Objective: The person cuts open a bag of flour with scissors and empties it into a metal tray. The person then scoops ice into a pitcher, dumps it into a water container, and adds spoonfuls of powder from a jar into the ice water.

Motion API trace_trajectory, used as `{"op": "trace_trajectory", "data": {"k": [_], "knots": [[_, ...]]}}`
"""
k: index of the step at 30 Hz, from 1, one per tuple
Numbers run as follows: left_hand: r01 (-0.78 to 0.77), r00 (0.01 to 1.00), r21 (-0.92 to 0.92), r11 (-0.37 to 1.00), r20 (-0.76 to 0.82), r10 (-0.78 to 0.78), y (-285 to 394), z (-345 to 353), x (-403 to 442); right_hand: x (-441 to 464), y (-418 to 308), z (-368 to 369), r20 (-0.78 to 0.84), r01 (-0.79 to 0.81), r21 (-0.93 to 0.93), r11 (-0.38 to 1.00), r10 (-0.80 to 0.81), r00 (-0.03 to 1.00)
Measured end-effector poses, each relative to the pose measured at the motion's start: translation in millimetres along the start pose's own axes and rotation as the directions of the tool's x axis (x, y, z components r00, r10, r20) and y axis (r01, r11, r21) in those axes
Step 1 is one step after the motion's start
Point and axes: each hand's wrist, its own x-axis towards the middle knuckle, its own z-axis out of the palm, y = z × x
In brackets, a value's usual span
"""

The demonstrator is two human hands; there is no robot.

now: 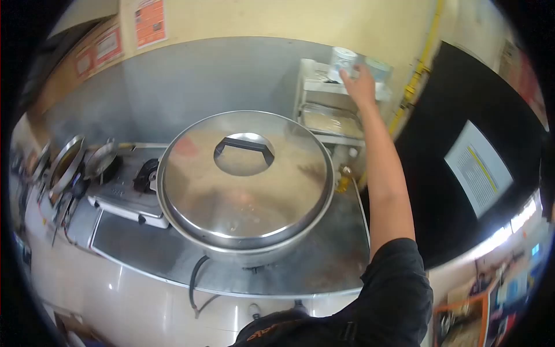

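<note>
My right hand [359, 87] is stretched out at the top of a white shelf rack [332, 87]. Its thumb and fingers are apart and curved, with nothing visible between them. Right beside the thumb stands a white tub [343, 62]; whether the hand touches it I cannot tell. A pale green container [378, 69] is just behind the fingers. My left hand is out of view. In front of my body sits a large, wide steel pot [254, 250], covered by a shiny lid [248, 199] with a black handle [245, 143].
A gas stove [127, 179] and several pans [68, 163] are to the left of the pot. A black hose [193, 283] hangs off the front of the metal counter [141, 254]. Bottles [346, 171] stand under the rack. A black panel [462, 139] rises at right.
</note>
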Motion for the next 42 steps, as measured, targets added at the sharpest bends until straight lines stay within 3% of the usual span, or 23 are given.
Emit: {"op": "trace_trajectory", "data": {"k": [4,5,7,9,11,13,17,18,19,20,22,23,24,26,27,28,31,34,36,38,39,41,42], "knots": [[0.184,0.969,0.013,0.983,-0.171,-0.179,-41,106,-85,70,50,90,-0.167,0.135,-0.144,0.980,-0.159,0.973],[0.235,0.958,0.027,0.972,-0.177,-0.227,-53,144,-116,81,52,101,-0.148,-0.011,-0.031,0.999,0.006,0.989],[0.321,0.937,0.036,0.946,-0.153,-0.312,-58,224,-176,107,65,121,-0.032,-0.188,-0.227,0.956,0.185,0.982],[0.362,0.929,0.070,0.930,-0.104,-0.354,-51,301,-229,117,81,144,-0.148,-0.317,-0.336,0.887,0.283,0.948],[0.292,0.956,0.227,0.929,-0.045,-0.290,-33,358,-258,128,83,142,-0.119,-0.331,-0.341,0.880,0.309,0.944],[0.086,0.994,0.519,0.850,0.018,-0.111,-14,399,-277,147,135,168,-0.091,-0.231,-0.213,0.949,0.216,0.972],[0.068,0.997,0.552,0.831,-0.020,-0.068,-1,433,-305,148,115,142,-0.227,-0.107,-0.195,0.975,0.062,0.972],[0.355,0.934,0.181,0.917,-0.024,-0.357,-8,438,-304,148,99,126,-0.280,-0.085,-0.178,0.980,0.033,0.959],[0.564,0.770,-0.440,0.699,-0.027,-0.638,10,422,-313,145,69,97,-0.330,-0.027,-0.110,0.994,-0.011,0.944],[0.516,0.550,-0.776,0.364,-0.026,-0.835,106,341,-350,142,34,68,-0.355,0.056,0.005,0.998,-0.050,0.934],[0.382,0.503,-0.674,0.632,-0.422,-0.754,23,381,-321,127,-40,0,-0.347,0.242,0.308,0.920,-0.129,0.929],[0.329,0.444,-0.663,0.673,-0.520,-0.730,20,363,-322,116,-81,-35,-0.326,0.318,0.461,0.828,-0.175,0.929],[0.277,0.375,-0.643,0.714,-0.612,-0.696,24,332,-317,101,-122,-67,-0.274,0.356,0.602,0.715,-0.234,0.933],[-0.027,0.264,-0.647,0.762,-0.740,-0.619,57,249,-329,72,-200,-122,-0.164,0.348,0.807,0.477,-0.386,0.908],[-0.173,0.236,-0.637,0.751,-0.768,-0.596,55,214,-328,76,-235,-131,-0.166,0.362,0.899,0.247,-0.572,0.803],[-0.253,0.144,-0.427,0.868,-0.904,-0.402,86,165,-349,51,-271,-154,-0.153,0.321,0.934,0.156,-0.638,0.755],[-0.595,0.221,-0.464,0.656,-0.879,-0.422,129,66,-399,-56,-389,-197,-0.163,0.180,0.982,-0.063,-0.769,0.618],[-0.937,0.226,-0.278,0.211,-0.944,-0.242,156,9,-458,-200,-480,-232,-0.176,-0.044,0.974,-0.223,-0.863,0.474],[-0.978,0.208,-0.204,-0.045,-0.960,-0.185,168,-14,-489,-313,-516,-259,-0.145,-0.291,0.917,-0.273,-0.907,0.396],[-0.931,0.293,-0.224,-0.289,-0.930,-0.224,141,-17,-501,-419,-535,-283,-0.114,-0.382,0.888,-0.256,-0.927,0.357],[-0.892,0.311,-0.194,-0.408,-0.919,-0.242,123,-26,-504,-456,-541,-292,-0.064,-0.446,0.880,-0.164,-0.971,0.230],[-0.888,0.430,-0.295,-0.354,-0.806,-0.406,92,-35,-505,-525,-556,-300,0.052,-0.561,0.827,-0.033,-0.989,0.135],[-0.869,0.477,-0.327,-0.371,-0.755,-0.451,68,-39,-497,-552,-563,-304,0.093,-0.496,0.868,0.012,-0.986,0.138]]}}
